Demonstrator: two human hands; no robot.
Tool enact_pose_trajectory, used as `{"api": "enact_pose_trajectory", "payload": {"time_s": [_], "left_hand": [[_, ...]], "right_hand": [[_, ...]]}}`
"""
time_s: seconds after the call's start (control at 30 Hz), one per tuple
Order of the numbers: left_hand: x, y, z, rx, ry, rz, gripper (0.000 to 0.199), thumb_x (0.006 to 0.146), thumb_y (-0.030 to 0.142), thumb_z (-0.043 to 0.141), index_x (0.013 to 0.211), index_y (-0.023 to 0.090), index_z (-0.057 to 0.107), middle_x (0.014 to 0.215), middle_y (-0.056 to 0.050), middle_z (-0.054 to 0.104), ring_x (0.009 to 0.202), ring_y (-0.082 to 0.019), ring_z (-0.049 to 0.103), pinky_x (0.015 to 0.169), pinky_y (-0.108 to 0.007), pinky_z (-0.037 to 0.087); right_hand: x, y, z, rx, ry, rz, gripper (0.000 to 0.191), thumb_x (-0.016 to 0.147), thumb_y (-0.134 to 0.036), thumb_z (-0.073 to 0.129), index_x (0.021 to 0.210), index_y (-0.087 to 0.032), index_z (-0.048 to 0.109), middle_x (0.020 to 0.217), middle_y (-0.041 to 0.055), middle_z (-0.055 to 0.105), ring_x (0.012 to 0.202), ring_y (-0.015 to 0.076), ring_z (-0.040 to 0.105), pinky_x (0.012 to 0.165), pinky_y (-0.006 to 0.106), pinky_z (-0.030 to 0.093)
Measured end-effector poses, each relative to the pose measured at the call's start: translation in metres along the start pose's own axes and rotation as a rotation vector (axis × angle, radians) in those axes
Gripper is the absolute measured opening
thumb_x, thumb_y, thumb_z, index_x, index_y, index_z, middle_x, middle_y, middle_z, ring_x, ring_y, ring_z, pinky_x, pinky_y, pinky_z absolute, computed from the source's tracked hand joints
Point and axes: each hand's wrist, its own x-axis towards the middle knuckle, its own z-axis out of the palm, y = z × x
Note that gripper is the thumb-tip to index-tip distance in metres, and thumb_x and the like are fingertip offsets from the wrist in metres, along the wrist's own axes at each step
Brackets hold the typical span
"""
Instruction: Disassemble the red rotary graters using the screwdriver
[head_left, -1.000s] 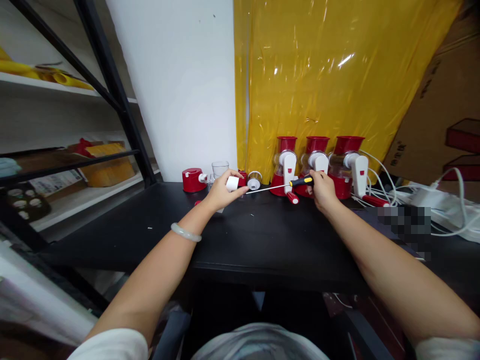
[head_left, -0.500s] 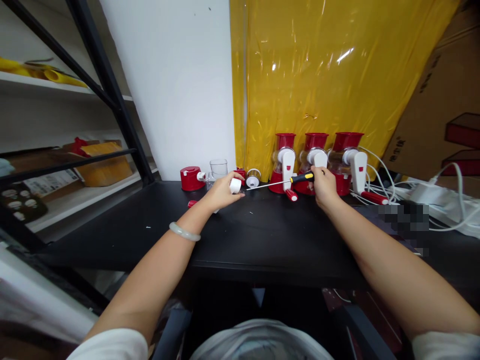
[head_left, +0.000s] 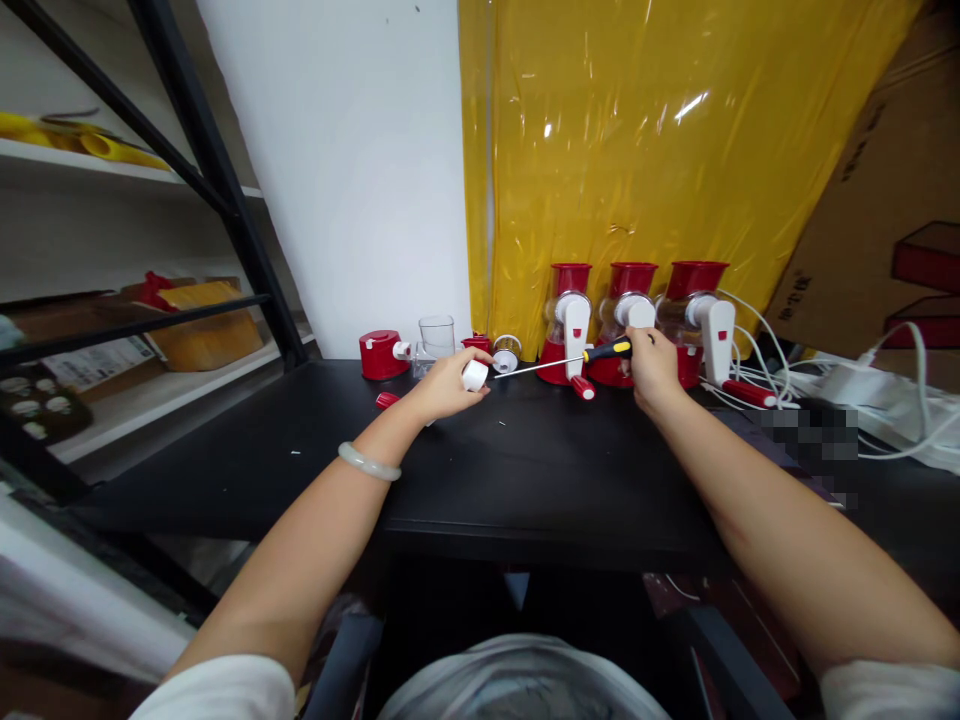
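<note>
My left hand (head_left: 448, 385) is closed around a white crank handle (head_left: 474, 376), whose round hub pokes out past the fingers. A red grip (head_left: 387, 400), apparently its other end, shows beside the wrist; the middle is hidden by the hand. My right hand (head_left: 651, 368) grips a screwdriver (head_left: 609, 350) by its black and yellow handle. Its long shaft points left, with the tip at or just beside the white hub; contact cannot be made out. Behind my left hand are a red grater base (head_left: 384, 356), a clear plastic housing (head_left: 436, 342) and a round grater drum (head_left: 507, 354).
Three assembled red and white rotary graters (head_left: 571, 320) stand in a row behind the screwdriver. White cables and a power strip (head_left: 847, 385) lie at the right of the black table (head_left: 510, 480). A shelf rack (head_left: 247, 240) rises on the left, yellow sheeting (head_left: 615, 150) behind.
Both hands stay almost in place. The white hub in my left hand has turned slightly, and the screwdriver has shifted a little to the right, its tip still at the hub.
</note>
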Motion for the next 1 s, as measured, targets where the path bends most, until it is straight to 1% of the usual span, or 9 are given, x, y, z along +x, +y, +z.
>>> {"api": "enact_pose_trajectory", "payload": {"time_s": [0.07,0.1,0.2,0.3,0.47,0.67,0.77,0.87,1.0], "left_hand": [[0.001,0.0,0.001,0.026,-0.033,0.016,0.043,0.077,0.023,0.073,0.119,0.019,0.067,0.095,-0.005,0.073,0.083,-0.02,0.067,0.076,-0.032,0.049],[0.001,0.0,0.001,0.044,-0.054,0.022,0.043,0.077,0.023,0.073,0.119,0.018,0.068,0.096,-0.005,0.074,0.084,-0.02,0.068,0.076,-0.032,0.049],[0.003,0.002,0.005,0.115,-0.149,0.033,0.046,0.077,0.024,0.074,0.123,0.019,0.068,0.096,-0.006,0.075,0.085,-0.022,0.07,0.076,-0.032,0.05],[0.004,0.007,0.011,0.201,-0.259,0.05,0.048,0.078,0.022,0.075,0.126,0.02,0.068,0.098,-0.006,0.076,0.088,-0.023,0.072,0.079,-0.032,0.051],[0.005,0.016,0.019,0.341,-0.378,0.083,0.052,0.078,0.02,0.073,0.13,0.021,0.067,0.103,-0.008,0.078,0.095,-0.026,0.074,0.086,-0.033,0.052],[0.005,0.009,0.025,0.302,-0.335,0.095,0.053,0.073,0.019,0.079,0.125,0.024,0.07,0.097,-0.007,0.078,0.091,-0.028,0.075,0.084,-0.035,0.053],[0.005,0.002,0.021,0.229,-0.294,0.093,0.052,0.072,0.022,0.08,0.124,0.024,0.07,0.094,-0.006,0.078,0.086,-0.026,0.074,0.081,-0.035,0.053],[0.005,-0.003,0.01,0.146,-0.199,0.075,0.052,0.073,0.026,0.081,0.123,0.023,0.068,0.096,-0.006,0.077,0.087,-0.026,0.073,0.081,-0.036,0.053],[0.003,-0.004,-0.004,0.002,0.001,0.044,0.059,0.071,0.042,0.086,0.121,0.022,0.064,0.108,-0.008,0.075,0.096,-0.027,0.071,0.085,-0.038,0.053]], "right_hand": [[0.002,-0.004,-0.002,-0.061,0.054,-0.058,0.013,0.081,-0.032,0.058,0.072,-0.023,0.054,0.049,-0.0065,0.044,0.043,0.0134,0.044,0.043,0.026,0.032],[0.001,-0.006,-0.004,-0.103,0.081,-0.131,0.014,0.081,-0.033,0.058,0.072,-0.023,0.053,0.052,-0.0055,0.047,0.047,0.0142,0.047,0.047,0.027,0.036],[-0.008,-0.011,-0.005,-0.267,0.116,-0.459,0.017,0.082,-0.038,0.058,0.075,-0.023,0.055,0.064,-0.0007,0.058,0.062,0.0168,0.057,0.06,0.029,0.044],[-0.026,-0.013,-0.003,-0.44,0.057,-0.674,0.023,0.085,-0.045,0.056,0.082,-0.022,0.06,0.068,0.0017,0.063,0.064,0.0184,0.059,0.062,0.03,0.043],[-0.053,-0.012,0.007,-0.647,-0.105,-0.853,0.028,0.087,-0.047,0.055,0.087,-0.021,0.066,0.069,0.0045,0.068,0.062,0.0192,0.061,0.061,0.03,0.041],[-0.07,-0.021,0.01,-0.881,-0.332,-0.909,0.033,0.097,-0.047,0.049,0.096,-0.022,0.07,0.086,0.0096,0.076,0.083,0.0226,0.069,0.076,0.031,0.047],[-0.077,-0.031,0.008,-1.018,-0.405,-0.929,0.038,0.1,-0.05,0.046,0.098,-0.021,0.069,0.086,0.0103,0.076,0.085,0.024,0.07,0.075,0.031,0.045],[-0.091,-0.046,0.007,-1.205,-0.497,-0.92,0.038,0.1,-0.051,0.046,0.101,-0.02,0.069,0.087,0.0116,0.076,0.083,0.0256,0.071,0.067,0.03,0.04],[-0.119,-0.06,0.01,-1.484,-0.712,-0.814,0.032,0.1,-0.043,0.047,0.112,-0.021,0.068,0.09,0.0145,0.077,0.079,0.0302,0.074,0.063,0.032,0.041]]}}
